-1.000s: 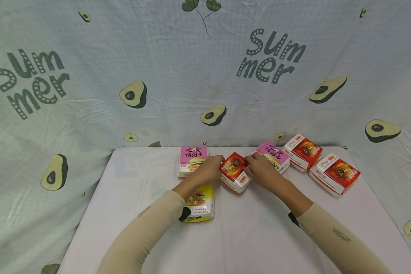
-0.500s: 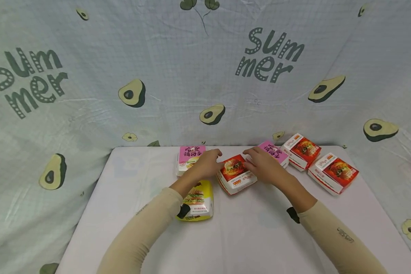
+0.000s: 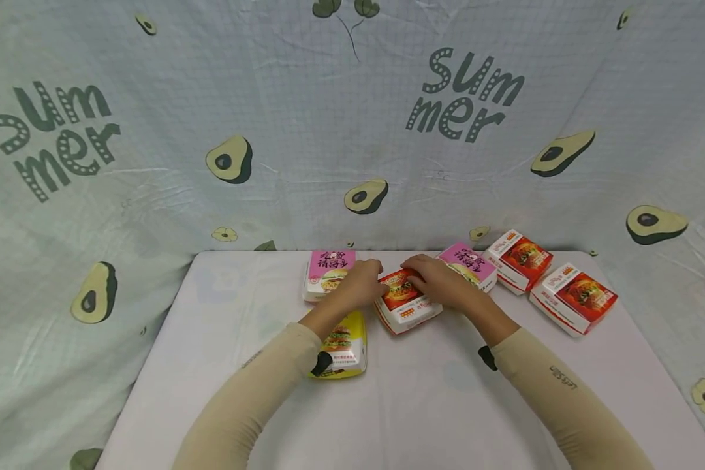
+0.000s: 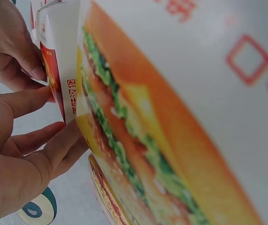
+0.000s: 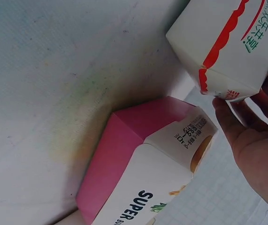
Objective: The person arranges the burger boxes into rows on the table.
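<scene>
A red and white burger box (image 3: 408,313) sits turned at an angle between my two hands. My left hand (image 3: 362,284) is at its far left corner; in the left wrist view its thumb (image 4: 33,98) touches the red top and the fingers reach the side. From the far right, my right hand (image 3: 440,281) grips the back edge, thumb over the red top and fingers behind. In the right wrist view, its fingertips are at a lower corner of the white box (image 5: 227,51). A yellow burger box (image 3: 349,346) lies under my left wrist, partly hidden.
One pink burger box (image 3: 331,261) stands at the back left, another pink box (image 3: 467,261) behind my right hand. Two more red and white boxes, one behind (image 3: 517,258) and one nearer (image 3: 572,297), sit at the right. A printed cloth (image 3: 305,130) hangs behind the white table (image 3: 446,405).
The red and white box between the hands has turned, showing more of its white side. Both hands loosened around it half a second ago; the right hand has since moved left over its back edge.
</scene>
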Tool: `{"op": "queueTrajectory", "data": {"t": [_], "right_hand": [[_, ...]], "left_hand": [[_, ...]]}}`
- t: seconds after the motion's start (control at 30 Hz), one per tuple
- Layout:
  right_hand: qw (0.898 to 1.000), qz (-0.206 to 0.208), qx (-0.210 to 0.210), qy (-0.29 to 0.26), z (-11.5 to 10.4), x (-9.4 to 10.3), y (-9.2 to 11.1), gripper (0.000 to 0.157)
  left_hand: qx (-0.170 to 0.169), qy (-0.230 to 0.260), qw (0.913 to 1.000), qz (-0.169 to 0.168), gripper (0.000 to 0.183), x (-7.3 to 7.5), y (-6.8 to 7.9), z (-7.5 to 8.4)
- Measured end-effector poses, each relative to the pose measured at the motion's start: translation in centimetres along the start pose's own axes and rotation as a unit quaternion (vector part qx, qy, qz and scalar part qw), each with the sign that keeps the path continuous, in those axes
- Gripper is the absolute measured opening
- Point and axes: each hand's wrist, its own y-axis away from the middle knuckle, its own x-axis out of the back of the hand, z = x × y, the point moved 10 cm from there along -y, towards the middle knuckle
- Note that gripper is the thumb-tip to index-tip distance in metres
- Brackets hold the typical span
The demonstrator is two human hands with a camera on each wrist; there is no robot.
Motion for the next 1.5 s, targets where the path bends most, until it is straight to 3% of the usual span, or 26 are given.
{"op": "queueTrajectory", "data": {"t": [0.5,1.0,1.5], "right_hand": [[0.999,0.025,-0.012,0.027,0.6,-0.8,1.8,0.037],[0.996,0.021,-0.016,-0.089,1.8,-1.5,4.0,0.032],[0.993,0.004,0.021,-0.118,1.3,-1.9,5.5,0.031]], "left_hand": [[-0.041,-0.026,0.9985,-0.026,0.029,-0.6,0.4,0.7],[-0.074,-0.001,0.9945,-0.074,0.028,-1.4,1.1,0.6],[-0.099,-0.007,0.9893,-0.107,0.025,-2.2,2.0,0.7]]}}
